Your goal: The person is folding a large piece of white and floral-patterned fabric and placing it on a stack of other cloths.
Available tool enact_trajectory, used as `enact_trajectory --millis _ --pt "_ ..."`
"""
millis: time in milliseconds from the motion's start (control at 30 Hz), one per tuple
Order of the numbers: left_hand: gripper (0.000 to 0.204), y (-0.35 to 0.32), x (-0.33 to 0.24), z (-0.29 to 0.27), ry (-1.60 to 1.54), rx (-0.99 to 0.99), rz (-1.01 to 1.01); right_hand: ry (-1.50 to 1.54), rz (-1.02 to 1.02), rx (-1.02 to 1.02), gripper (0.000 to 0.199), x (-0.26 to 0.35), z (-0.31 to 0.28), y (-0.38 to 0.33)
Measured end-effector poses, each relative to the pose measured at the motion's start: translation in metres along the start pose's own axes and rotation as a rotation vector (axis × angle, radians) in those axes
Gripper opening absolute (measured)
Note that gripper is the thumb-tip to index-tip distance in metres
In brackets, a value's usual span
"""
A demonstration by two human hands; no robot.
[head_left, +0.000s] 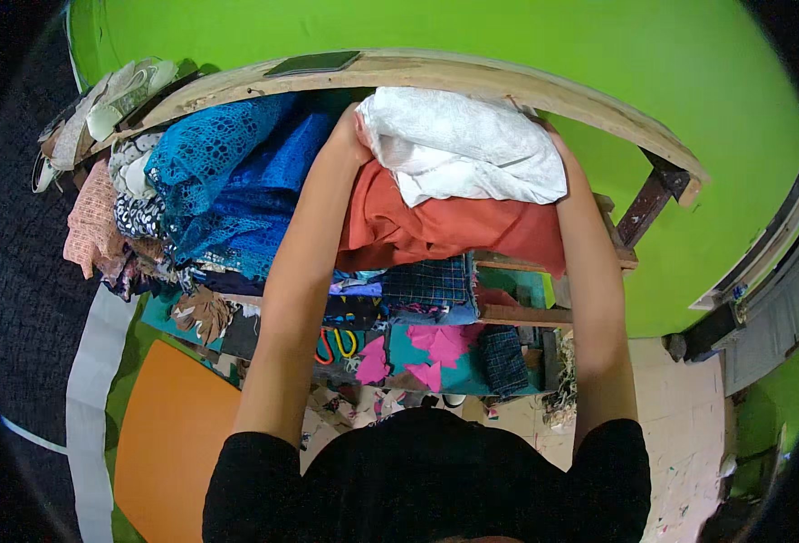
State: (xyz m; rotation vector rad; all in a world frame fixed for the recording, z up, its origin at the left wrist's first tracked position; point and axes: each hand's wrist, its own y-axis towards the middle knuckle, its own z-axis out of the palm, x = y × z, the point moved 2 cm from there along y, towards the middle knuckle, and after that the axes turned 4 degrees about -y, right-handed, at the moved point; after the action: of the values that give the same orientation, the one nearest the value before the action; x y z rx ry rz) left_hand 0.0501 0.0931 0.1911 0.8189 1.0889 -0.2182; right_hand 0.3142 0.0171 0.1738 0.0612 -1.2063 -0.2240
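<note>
A folded white cloth (463, 140) lies on top of a rust-orange cloth (458, 228), just under the wooden top rail. At its left end my left hand (360, 136) grips the white cloth, its fingers mostly hidden behind the fabric. My right hand (549, 131) clasps the opposite end, also largely covered by cloth and rail. Both arms reach forward, nearly straight, on either side of the bundle. Blue lacy fabric (223, 163) hangs beside my left forearm.
The curved wooden rail (490, 72) carries a flat dark object (313, 62). Patterned clothes (100, 222) are heaped at the left. Lower down, scissors with yellow handles (349, 345) and pink fabric scraps (437, 344) lie on a green surface. An orange panel (173, 434) stands lower left.
</note>
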Motion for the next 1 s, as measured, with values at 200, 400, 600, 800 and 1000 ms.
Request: enact_trajectory --millis 200,400,600,800,1000 --pt "0.045 -0.030 -0.018 0.046 -0.661 -0.127 -0.170 0.068 0.063 0.120 0.038 -0.018 -0.032 0.026" --pt "0.028 -0.021 0.000 0.035 -0.370 -0.146 -0.043 0.068 -0.041 0.133 0.039 -0.016 -0.010 0.017" --pt "0.030 -0.022 0.023 0.006 -0.225 -0.543 0.093 0.063 -0.146 0.136 0.041 -0.010 0.012 -0.005" --pt "0.032 -0.033 0.014 0.013 -0.265 -0.580 0.277 0.090 -0.109 0.124 0.038 -0.031 0.020 -0.010" --pt "0.056 -0.061 -0.017 0.031 0.180 -0.575 0.243 -0.323 0.075 -0.002 0.042 -0.046 0.021 -0.014"
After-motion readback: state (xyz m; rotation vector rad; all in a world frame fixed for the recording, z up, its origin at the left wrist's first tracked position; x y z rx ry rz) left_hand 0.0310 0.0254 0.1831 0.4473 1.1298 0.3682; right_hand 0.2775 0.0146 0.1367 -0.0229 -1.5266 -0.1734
